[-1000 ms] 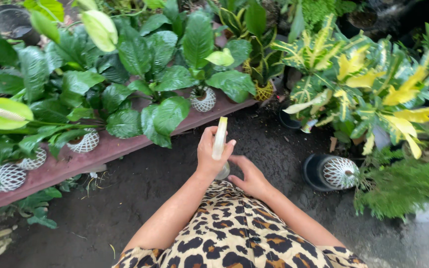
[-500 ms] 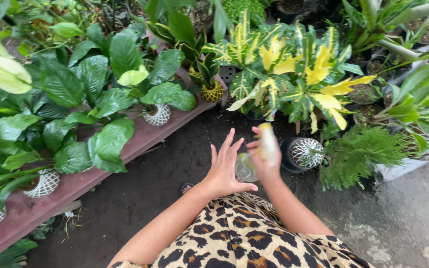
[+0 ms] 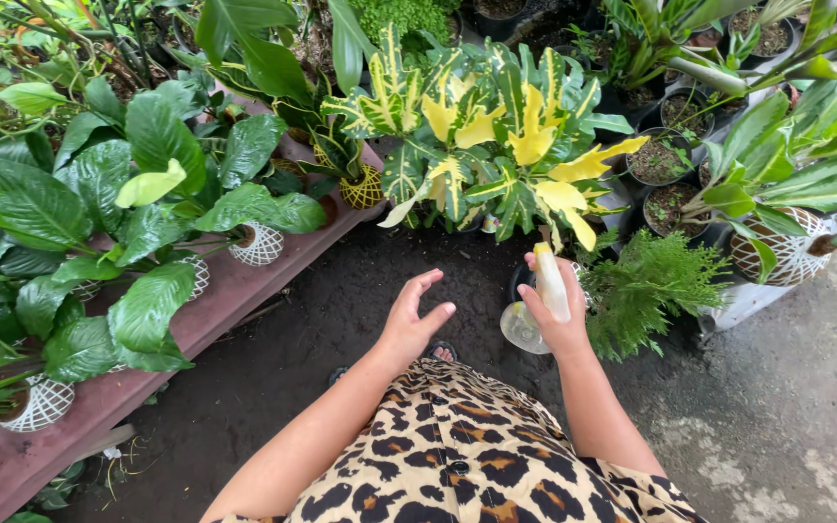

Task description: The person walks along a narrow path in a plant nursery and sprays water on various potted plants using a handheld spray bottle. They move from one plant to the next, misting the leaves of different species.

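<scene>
My right hand [image 3: 556, 315] grips a small clear spray bottle [image 3: 527, 322] with a pale nozzle, its head pointing up toward the yellow-and-green variegated plant [image 3: 496, 136]. My left hand [image 3: 415, 322] hovers beside it, empty, fingers spread and slightly curled, a short gap from the bottle. Both hands are held over dark wet ground [image 3: 341, 310], above my leopard-print clothing [image 3: 457, 446].
A reddish raised ledge [image 3: 234, 300] on the left carries broad-leaved green plants [image 3: 138, 194] in white lattice pots [image 3: 259, 244]. A feathery fern-like plant [image 3: 646, 291] stands right of my right hand. More potted plants [image 3: 787, 165] crowd the back and right; grey concrete [image 3: 806, 407] lies lower right.
The bottle passed from my left hand to my right. My view swung right, from the ledge plants toward the yellow-green plant. My left hand now hangs free.
</scene>
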Demonstrator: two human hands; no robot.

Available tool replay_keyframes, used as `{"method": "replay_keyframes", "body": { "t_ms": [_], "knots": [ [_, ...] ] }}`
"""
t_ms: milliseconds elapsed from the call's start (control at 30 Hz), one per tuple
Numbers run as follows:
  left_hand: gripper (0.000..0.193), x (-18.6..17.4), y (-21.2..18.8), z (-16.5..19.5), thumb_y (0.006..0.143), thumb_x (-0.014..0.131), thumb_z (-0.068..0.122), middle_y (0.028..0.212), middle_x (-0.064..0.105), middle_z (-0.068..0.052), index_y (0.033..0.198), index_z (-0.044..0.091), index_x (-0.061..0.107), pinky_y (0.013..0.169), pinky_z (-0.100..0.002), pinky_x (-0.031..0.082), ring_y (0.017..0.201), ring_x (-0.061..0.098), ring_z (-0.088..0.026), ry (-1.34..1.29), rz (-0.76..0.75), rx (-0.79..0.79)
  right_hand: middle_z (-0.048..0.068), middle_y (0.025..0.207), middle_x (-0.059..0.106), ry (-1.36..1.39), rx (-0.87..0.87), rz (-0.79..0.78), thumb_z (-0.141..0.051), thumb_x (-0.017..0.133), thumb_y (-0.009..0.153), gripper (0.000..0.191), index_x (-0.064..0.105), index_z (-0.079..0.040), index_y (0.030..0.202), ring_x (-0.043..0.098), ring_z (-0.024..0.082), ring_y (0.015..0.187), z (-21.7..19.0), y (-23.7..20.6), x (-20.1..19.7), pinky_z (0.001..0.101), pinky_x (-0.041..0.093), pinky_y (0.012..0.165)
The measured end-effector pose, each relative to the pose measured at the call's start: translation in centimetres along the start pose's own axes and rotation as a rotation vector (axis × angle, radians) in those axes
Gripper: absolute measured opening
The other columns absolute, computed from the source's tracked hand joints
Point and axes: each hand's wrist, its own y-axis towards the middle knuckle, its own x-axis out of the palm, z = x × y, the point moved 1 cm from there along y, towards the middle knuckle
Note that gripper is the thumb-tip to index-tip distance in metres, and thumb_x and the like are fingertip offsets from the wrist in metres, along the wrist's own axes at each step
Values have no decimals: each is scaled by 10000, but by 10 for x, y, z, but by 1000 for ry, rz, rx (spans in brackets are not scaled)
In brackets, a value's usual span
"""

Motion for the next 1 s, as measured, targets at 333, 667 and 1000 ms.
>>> {"method": "replay_keyframes", "body": {
  "t_ms": [333, 667, 1000],
  "knots": [
    [440, 56, 64, -18, 954, 647, 181, 1448, 554, -102, 1360, 59, 531, 1155, -363, 381, 1371, 512, -226, -392, 121, -243, 32, 1097, 648, 126, 68, 194, 37, 679, 930, 286, 580, -12, 1194, 595, 87, 987, 12, -1, -67, 247, 489, 872],
    [451, 73, 115, -8, 932, 649, 196, 1450, 536, -33, 1367, 115, 561, 1064, -358, 382, 1282, 508, -164, -376, 243, -316, 51, 1057, 629, 39, 77, 20, 2, 684, 862, 339, 597, -21, 1190, 633, 119, 951, 17, -19, -60, 264, 531, 827],
    [489, 67, 121, -34, 942, 666, 194, 1460, 570, -48, 1418, 113, 589, 1072, -312, 386, 1290, 522, -151, -449, 225, -215, 72, 970, 666, -236, -163, -112, -14, 701, 785, 258, 621, -52, 1027, 597, 274, 910, -24, 16, -20, 371, 475, 826]
  ]
}}
